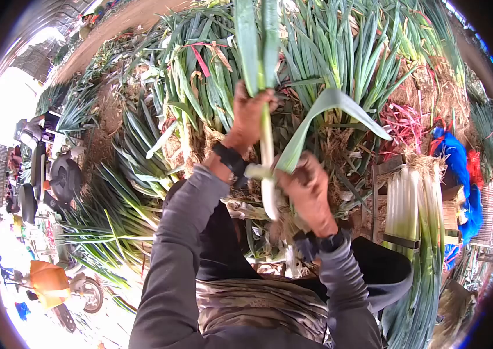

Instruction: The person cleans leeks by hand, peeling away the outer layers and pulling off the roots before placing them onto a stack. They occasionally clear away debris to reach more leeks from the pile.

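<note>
Leek heaps [339, 49] fill the upper frame. At right, a bundle [412, 203] sits against a metal rack [402, 241], roots uppermost, presumably to keep ends even. Upper centre: left hand [251, 113] clenched round a single leek [267, 145], white end down, seemingly steadying it. Centre: right hand [306, 187], blurred, grasping a bent leaf [329, 103], likely for purchase.

Two hands [250, 119], two wristbands [229, 159], one held leek [266, 139], one orange cover [49, 284]; piled leeks [339, 52], perhaps dozens.
</note>
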A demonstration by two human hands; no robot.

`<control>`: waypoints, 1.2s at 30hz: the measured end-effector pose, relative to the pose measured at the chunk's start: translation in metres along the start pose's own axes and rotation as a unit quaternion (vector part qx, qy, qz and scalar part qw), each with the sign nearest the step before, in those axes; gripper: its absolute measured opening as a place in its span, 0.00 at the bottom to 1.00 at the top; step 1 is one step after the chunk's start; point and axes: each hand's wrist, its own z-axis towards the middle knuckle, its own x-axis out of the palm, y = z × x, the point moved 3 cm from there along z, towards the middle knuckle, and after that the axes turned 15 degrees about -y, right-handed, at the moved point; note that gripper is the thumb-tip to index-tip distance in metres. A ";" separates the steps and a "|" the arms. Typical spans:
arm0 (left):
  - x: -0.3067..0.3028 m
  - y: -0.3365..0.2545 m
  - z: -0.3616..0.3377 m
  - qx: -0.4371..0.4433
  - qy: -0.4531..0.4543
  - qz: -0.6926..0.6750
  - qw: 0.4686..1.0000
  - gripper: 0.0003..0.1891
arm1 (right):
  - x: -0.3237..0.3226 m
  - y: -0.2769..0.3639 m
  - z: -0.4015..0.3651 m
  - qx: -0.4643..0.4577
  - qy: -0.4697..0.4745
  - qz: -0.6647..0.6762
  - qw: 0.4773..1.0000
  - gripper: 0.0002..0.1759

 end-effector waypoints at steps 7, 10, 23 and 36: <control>-0.015 -0.036 0.001 -0.008 -0.076 -0.041 0.996 0.21 | -0.088 -0.078 -0.003 0.017 -0.048 -0.205 0.977 0.10; -0.011 -0.038 -0.007 -0.005 -0.100 -0.013 0.995 0.21 | -0.107 -0.119 -0.023 0.163 0.121 -0.506 0.838 0.22; -0.015 -0.066 0.010 -0.091 0.025 -0.197 0.976 0.24 | -0.011 -0.050 0.002 -0.055 0.170 -0.333 0.926 0.25; -0.030 -0.085 0.023 -0.036 -0.009 -0.156 0.987 0.15 | -0.069 -0.125 -0.079 0.004 0.262 -0.476 0.840 0.20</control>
